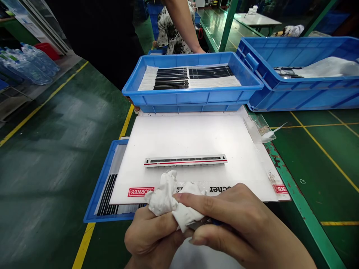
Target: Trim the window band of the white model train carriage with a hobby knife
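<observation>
My left hand [154,231] is closed on a crumpled white cloth [164,198], low in the view. Against the same cloth, my right hand [224,216] grips a dark, metallic tool [198,223], mostly hidden by the fingers, its tip touching the cloth. Beyond both hands, a long, narrow silver train-car shell [185,161] with a red stripe and dark window openings lies crosswise on the white board [193,134]. Red and black lettering shows along the board's near edge.
A blue bin [196,98] of long strips stands behind the board. Another blue bin [305,91] is at right, and a blue tray [98,194] at lower left. A clear box [259,129] sits at the board's right edge. A person in black [98,33] stands behind.
</observation>
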Demonstrator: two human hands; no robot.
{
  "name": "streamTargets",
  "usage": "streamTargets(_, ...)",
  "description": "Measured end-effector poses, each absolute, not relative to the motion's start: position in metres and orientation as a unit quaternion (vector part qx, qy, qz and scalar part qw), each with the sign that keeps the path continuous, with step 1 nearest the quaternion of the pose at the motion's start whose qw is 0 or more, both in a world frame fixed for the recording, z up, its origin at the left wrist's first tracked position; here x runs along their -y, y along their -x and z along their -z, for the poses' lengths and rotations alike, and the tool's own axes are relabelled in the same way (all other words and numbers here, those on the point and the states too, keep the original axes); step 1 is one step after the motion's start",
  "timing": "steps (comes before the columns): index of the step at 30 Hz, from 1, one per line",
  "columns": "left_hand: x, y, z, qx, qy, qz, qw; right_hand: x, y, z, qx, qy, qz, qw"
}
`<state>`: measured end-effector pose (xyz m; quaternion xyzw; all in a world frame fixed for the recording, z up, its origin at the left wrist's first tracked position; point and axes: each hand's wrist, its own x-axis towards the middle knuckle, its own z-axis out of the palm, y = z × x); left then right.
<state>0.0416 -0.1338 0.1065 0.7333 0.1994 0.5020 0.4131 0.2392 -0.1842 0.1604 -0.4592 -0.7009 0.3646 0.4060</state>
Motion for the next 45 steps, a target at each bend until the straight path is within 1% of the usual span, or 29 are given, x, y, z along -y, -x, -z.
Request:
streamTargets(6, 0.133, -0.039, -0.105, -0.197, -0.752, -0.506, 0.374, 0.184, -0.238, -0.161, 0.698, 0.457, -0.376, 0.403)
streamTargets(14, 0.13, -0.042, -0.109, -0.179, -0.747, -0.505, 0.394, 0.185, -0.237, -0.163, 0.694, 0.472, -0.368, 0.4)
streamTargets(22, 0.132, -0.038, -0.112, -0.188, -0.772, -0.506, 0.336, 0.188, -0.235, -0.164, 0.7, 0.477, -0.35, 0.4)
streamTargets(30, 0.139, -0.042, -0.114, -0.218, -0.761, -0.514, 0.331, 0.188, -0.233, -0.163, 0.708, 0.488, -0.327, 0.391)
streamTargets(40, 0.142, -0.043, -0.108, -0.254, -0.739, -0.521, 0.342, 0.188, -0.231, -0.166, 0.697, 0.5, -0.34, 0.386)
streamTargets(45, 0.137, -0.045, -0.108, -0.235, -0.701, -0.533, 0.41, 0.191, -0.23, -0.166, 0.68, 0.502, -0.35, 0.405)
